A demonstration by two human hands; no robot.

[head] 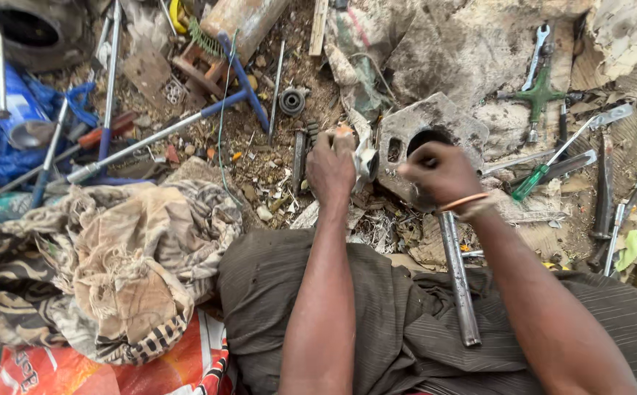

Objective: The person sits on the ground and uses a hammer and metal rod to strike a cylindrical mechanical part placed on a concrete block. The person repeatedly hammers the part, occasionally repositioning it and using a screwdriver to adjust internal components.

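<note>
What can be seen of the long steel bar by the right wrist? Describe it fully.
The steel bar is a long, round, dull grey rod, scuffed and dirty. It lies nearly upright in the picture, its lower end resting on the dark cloth over the person's lap, its upper end hidden under the right hand, which is closed near a flat grey metal plate.

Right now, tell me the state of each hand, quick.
Left hand: closed around a small pale metal part.
Right hand: closed in a fist; what it grips cannot be told.
</note>
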